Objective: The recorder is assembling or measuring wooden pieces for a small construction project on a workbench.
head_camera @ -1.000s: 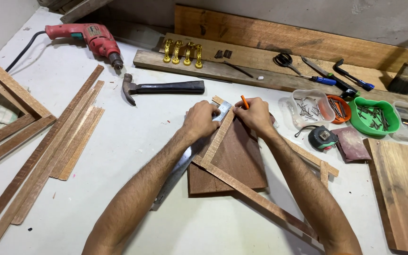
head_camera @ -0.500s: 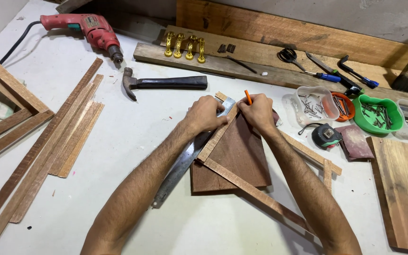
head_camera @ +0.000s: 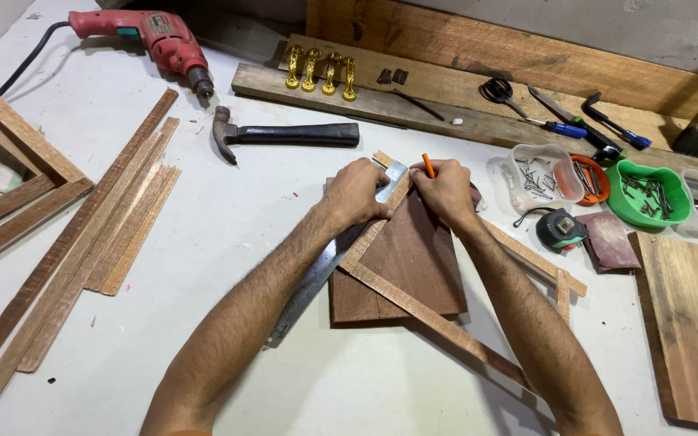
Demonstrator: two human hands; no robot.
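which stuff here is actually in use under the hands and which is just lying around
In use:
- left hand pressing the metal square ruler
- right hand holding the orange pencil
- thin wooden strip
- dark brown wooden board

Lying about:
- red electric drill
- black-handled hammer
- black tape measure
- green bowl of nails
- four brass handles

Both bare forearms reaching far from near edge, converging mid-scene, left hand [head_camera: 355, 192] palm down, fingers curled, pressing flat, right hand [head_camera: 446, 190] just beside it, fingers pinched closed in a writing grip, wrists straight, knuckles nearly touching
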